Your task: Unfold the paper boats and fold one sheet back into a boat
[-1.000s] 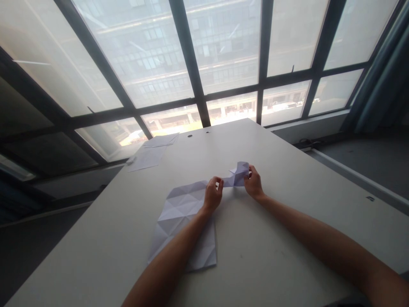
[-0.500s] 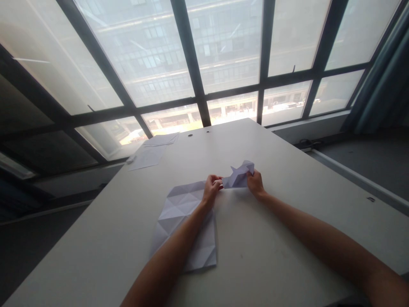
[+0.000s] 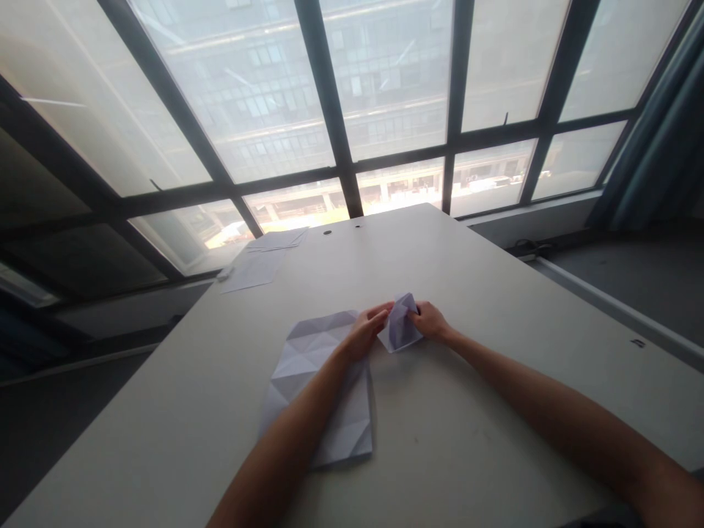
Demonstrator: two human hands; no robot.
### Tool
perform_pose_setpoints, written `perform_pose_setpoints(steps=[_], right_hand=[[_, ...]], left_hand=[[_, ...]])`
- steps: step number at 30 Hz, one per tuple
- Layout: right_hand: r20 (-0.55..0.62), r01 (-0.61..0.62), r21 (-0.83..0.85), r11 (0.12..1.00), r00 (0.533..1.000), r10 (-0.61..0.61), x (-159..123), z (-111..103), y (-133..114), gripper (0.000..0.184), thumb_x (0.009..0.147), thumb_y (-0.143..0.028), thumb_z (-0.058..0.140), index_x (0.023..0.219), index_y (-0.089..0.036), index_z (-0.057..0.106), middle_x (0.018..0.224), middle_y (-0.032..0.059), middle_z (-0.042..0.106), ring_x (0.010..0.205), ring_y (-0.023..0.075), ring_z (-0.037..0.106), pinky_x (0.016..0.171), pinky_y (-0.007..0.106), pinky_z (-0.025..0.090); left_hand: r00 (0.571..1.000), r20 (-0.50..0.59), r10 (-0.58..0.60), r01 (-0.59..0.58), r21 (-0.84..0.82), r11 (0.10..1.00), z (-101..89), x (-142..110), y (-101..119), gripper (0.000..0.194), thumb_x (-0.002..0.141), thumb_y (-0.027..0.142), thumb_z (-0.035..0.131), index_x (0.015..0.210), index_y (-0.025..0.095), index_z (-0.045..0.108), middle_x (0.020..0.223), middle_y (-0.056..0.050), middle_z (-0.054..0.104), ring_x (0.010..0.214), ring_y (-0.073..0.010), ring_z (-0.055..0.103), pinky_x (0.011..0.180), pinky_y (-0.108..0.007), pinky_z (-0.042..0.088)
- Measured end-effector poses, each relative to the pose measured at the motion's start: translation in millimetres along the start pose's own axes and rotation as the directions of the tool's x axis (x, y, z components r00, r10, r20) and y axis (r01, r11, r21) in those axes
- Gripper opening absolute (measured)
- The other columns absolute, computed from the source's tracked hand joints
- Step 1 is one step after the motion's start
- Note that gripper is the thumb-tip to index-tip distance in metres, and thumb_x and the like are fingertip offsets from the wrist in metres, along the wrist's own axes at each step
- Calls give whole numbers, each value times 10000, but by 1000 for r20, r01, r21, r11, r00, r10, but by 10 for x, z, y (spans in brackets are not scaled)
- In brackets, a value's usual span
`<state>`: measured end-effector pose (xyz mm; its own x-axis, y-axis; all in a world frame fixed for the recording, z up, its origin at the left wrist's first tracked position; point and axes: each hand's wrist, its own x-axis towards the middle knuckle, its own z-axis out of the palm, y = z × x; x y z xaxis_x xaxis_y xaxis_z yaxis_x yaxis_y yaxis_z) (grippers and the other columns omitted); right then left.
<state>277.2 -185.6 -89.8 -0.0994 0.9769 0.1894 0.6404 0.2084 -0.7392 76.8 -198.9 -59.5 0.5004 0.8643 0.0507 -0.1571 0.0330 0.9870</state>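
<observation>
While at the table (image 3: 451,271), left (image 3: 364,331) and right hands (image 3: 432,321) pinching folded paper (image 3: 400,323) beside a creased sheet (image 3: 311,359).

Folded paper piece (image 3: 400,324) is gripped at its right side by the right hand (image 3: 432,321), low over the white table (image 3: 440,440). Left hand (image 3: 363,331) is placed against its left edge. Creased paper sheet (image 3: 313,359) is lying flat just beside it, partly covered by the left forearm (image 3: 286,440). Loose papers (image 3: 253,270) are seen at the far table end, below a large window (image 3: 385,73).
</observation>
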Motion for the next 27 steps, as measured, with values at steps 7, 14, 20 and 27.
perform_pose_setpoints(steps=[7, 14, 20, 27], right_hand=[[-3, -11, -173, 985, 1000, 11, -95, -25, -148, 218, 839, -304, 538, 861, -215, 736, 863, 89, 740, 755, 230, 662, 611, 269, 391], [-22, 4, -242, 970, 1000, -9, -117, 16, -175, 189, 840, -288, 546, 859, -217, 720, 864, 96, 737, 761, 233, 663, 624, 277, 381], [-69, 9, -241, 971, 997, -26, -146, 58, -163, 170, 833, -286, 545, 912, -224, 682, 850, 78, 726, 730, 218, 643, 604, 273, 356], [-183, 41, -69, 997, 982, -53, -146, 82, -87, 273, 817, -256, 566, 1085, -234, 613, 827, 23, 665, 721, 187, 588, 649, 270, 393]], left_hand=[[999, 49, 24, -27, 67, 997, 60, -20, 70, 632, 683, 394, 817, 1241, 150, 650, 1197, -157, 666, 1109, -326, 607, 899, -380, 470], [999, -37, 39, -34, 119, 992, 107, -7, 46, 507, 689, 406, 808, 1128, 170, 715, 1104, -111, 710, 970, -264, 656, 806, -311, 484], [987, -159, 37, -26, 74, 997, 71, 6, -40, 403, 755, 490, 715, 850, 100, 754, 782, -78, 702, 666, -178, 602, 634, -280, 454], [917, -381, 116, -60, 155, 986, 9, 58, -169, 425, 733, 527, 705, 761, 103, 715, 641, -21, 605, 563, -122, 490, 519, -224, 360]])
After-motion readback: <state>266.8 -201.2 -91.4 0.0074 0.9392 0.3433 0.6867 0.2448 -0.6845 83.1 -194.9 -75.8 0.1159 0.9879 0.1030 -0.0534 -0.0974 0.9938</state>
